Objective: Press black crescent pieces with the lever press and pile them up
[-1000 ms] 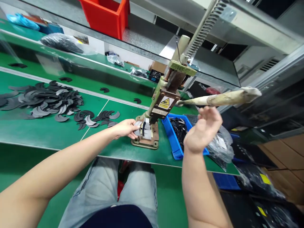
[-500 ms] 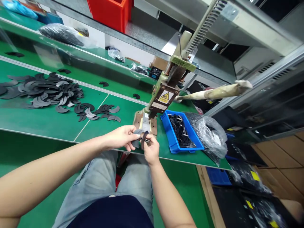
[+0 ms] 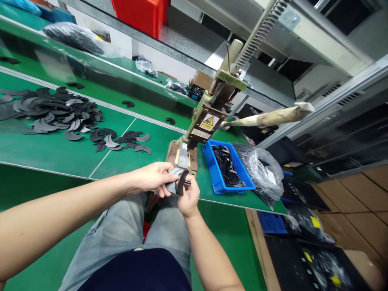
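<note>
A green tabletop (image 3: pixel 54 159) crosses the frame from the left edge to right of centre. On it, at centre, stands a hand press (image 3: pixel 202 124) with a pale wrapped lever (image 3: pixel 268 118) reaching right. A heap of dark crescent pieces (image 3: pixel 57 110) lies at the left; a blue bin (image 3: pixel 216 185) of small black parts sits just right of the press, beside a clear plastic bag (image 3: pixel 249 165). At lower centre, in front of the press base, two hands meet. The left hand (image 3: pixel 157 178) is closed, pinching grey crescents (image 3: pixel 171 186) between thumb and fingers. The right hand (image 3: pixel 189 197), also closed, grips a dark curved strip (image 3: pixel 182 181), held upright against or just beside the crescents; which is unclear.
</note>
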The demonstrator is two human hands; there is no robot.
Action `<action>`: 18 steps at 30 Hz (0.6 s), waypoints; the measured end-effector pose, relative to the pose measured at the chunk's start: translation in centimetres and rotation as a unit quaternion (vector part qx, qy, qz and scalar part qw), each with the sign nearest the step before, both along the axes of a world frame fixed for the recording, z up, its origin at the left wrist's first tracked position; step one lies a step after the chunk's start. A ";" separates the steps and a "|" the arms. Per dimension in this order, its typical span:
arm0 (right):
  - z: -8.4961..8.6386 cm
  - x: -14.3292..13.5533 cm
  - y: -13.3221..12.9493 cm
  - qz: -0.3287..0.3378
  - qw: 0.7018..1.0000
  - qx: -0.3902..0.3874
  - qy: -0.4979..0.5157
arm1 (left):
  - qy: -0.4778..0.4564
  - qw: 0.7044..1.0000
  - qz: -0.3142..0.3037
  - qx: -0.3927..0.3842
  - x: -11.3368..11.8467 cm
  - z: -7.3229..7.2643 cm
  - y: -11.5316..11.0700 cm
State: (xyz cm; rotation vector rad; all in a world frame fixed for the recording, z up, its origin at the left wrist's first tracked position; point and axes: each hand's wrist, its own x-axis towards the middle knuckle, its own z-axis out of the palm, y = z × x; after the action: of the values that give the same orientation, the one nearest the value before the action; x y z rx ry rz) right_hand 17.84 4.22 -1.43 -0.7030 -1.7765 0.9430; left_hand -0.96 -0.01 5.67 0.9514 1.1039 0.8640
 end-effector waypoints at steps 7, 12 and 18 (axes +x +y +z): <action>1.7 1.7 1.1 0.026 0.986 0.118 -0.111 | 0.148 0.986 0.030 0.073 -1.0 0.0 0.0; 1.7 2.2 1.4 0.042 0.970 0.178 -0.159 | 0.365 0.878 0.118 0.285 -0.7 -0.1 -1.1; 1.9 2.6 1.5 0.051 0.943 0.263 -0.199 | 0.371 0.875 0.061 0.306 0.3 -0.8 -0.7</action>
State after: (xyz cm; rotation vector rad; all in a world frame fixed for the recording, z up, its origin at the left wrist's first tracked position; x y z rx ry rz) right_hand 20.46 5.76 0.50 -0.4734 -2.3130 0.3623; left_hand -0.69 -0.69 4.91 1.8620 1.5853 1.0031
